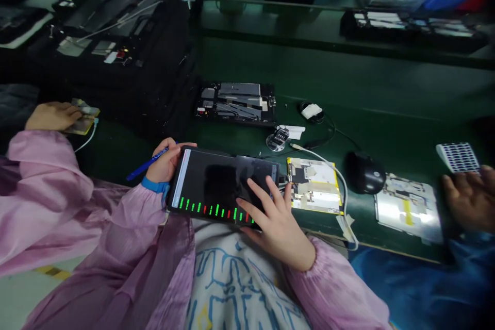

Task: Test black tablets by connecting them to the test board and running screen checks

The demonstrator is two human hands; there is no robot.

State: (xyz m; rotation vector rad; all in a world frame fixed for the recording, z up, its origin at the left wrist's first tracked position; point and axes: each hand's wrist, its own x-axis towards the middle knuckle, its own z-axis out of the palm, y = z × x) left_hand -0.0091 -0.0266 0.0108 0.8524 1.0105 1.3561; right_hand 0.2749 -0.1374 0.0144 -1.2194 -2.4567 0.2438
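Observation:
A dark tablet (222, 178) is tilted up in front of me, with a row of green and red text along its lower edge. My left hand (164, 162) grips its left end and also keeps a blue pen (145, 166) between the fingers. My right hand (276, 224) is spread open over the right part of the screen; whether a fingertip touches the glass I cannot tell. Close to the tablet's right end lies a silver-white device panel (315, 185) with yellow edging, and cables run beside it.
A black mouse (364, 172) and another silver panel (408, 206) lie to the right, near another person's hand (466, 196) and a label sheet (458, 157). An opened device (235, 102) lies behind the tablet. Black trays (127, 82) are stacked left; a co-worker's hand (54, 116) rests beyond.

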